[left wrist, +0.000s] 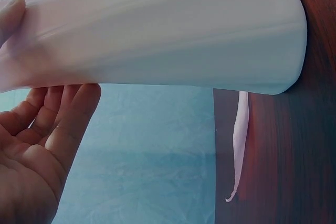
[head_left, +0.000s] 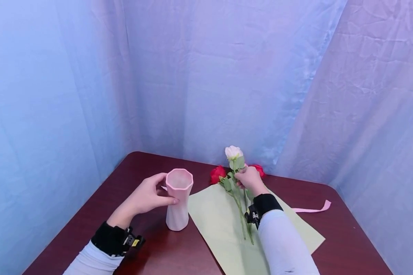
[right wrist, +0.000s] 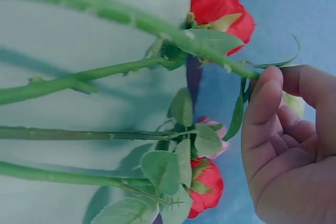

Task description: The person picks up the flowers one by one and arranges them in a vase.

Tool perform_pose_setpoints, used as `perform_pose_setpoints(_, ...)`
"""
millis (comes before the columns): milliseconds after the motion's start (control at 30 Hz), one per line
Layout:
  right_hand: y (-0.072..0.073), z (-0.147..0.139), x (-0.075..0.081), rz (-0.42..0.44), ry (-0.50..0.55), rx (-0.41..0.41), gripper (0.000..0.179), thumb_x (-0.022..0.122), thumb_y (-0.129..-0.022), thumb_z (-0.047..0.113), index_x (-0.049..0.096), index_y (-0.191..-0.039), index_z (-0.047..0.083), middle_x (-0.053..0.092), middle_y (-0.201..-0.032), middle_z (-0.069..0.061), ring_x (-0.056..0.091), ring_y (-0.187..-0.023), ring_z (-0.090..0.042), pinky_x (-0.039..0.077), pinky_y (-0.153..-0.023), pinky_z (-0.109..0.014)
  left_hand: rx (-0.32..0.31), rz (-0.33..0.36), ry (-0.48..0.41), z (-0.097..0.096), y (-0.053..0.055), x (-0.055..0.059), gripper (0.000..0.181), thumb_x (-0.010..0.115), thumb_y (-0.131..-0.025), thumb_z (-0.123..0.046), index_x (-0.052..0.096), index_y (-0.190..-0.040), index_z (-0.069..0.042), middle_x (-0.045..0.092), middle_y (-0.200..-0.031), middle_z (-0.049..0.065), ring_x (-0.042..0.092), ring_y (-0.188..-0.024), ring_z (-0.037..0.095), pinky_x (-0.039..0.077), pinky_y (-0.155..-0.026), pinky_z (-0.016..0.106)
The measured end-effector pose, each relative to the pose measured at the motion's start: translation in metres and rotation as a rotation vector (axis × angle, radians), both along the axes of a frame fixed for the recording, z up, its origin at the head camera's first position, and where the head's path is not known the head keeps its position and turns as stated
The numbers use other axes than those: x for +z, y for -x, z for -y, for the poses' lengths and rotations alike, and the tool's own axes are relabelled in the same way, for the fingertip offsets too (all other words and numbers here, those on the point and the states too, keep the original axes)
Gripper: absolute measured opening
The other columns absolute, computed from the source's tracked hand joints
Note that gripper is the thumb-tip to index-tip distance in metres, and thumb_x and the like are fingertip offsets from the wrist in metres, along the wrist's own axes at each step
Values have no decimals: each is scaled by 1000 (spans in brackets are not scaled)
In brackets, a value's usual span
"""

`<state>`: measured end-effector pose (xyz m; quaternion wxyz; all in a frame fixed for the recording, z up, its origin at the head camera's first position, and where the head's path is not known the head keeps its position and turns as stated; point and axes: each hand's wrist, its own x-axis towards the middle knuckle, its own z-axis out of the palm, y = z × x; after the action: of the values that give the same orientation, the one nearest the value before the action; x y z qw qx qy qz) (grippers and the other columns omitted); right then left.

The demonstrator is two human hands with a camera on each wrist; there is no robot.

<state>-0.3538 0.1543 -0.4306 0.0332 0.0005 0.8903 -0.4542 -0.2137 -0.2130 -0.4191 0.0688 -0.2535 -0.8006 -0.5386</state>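
The left hand (head_left: pixel 151 193) grips the upper part of a tall, faceted vase, pink at the rim and fading to white below (head_left: pixel 179 214), thumb on one side and fingers on the other. The vase is upright on the dark reddish-brown wooden surface (head_left: pixel 179 254), just beside a pale green rectangular paper sheet (head_left: pixel 213 214). The right hand (head_left: pixel 251 180) pinches the green stem of a white artificial rose (head_left: pixel 233 152) just below its bloom, holding it above the sheet. Below it, two red artificial flowers (right wrist: pixel 222 17) (right wrist: pixel 206 188) and a pink flower (right wrist: pixel 215 139) lie with their blooms past the sheet's far edge. A pink ribbon (head_left: pixel 313 210) extends beyond the sheet's right edge.
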Motion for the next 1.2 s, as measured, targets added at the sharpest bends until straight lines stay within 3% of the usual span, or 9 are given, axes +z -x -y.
perform_pose_setpoints(100,-3,-1,7,26,92,0,16,62,-93,4,64,-79,-4,64,-60,-9,62,-52,-14,59,-58,-33,3,-7,1,1,2,-1,56,93,-75,-15,63,-120,-2,67,-107,8,68,-88,23,60,-78,33)
perform_pose_setpoints(300,-10,-4,19,35,286,18,18,63,-96,6,67,-105,-10,68,-80,-12,67,-63,-15,60,-65,-31,6,-13,-2,2,2,-2,58,93,-73,-13,63,-122,-3,67,-108,7,69,-87,19,60,-76,32)
perform_pose_setpoints(533,-18,-6,29,27,382,31,35,63,-101,11,60,-123,-15,68,-84,-12,69,-73,-16,61,-75,-34,-3,-21,-6,2,3,-1,56,92,-75,-15,63,-121,-2,67,-107,7,68,-89,23,60,-77,33)
perform_pose_setpoints(833,-22,-11,34,14,528,5,38,66,-101,16,60,-126,-11,68,-95,-11,71,-81,-18,60,-81,-34,-8,-8,-14,1,4,0,55,93,-74,-15,63,-119,-2,66,-106,7,67,-92,29,60,-78,36)
perform_pose_setpoints(1200,-33,-21,47,-47,721,-7,31,63,-102,12,59,-124,-9,71,-92,-8,71,-82,-16,59,-82,-32,3,-11,-10,4,5,-1,58,93,-74,-17,63,-122,-2,66,-108,7,68,-90,22,59,-79,33)
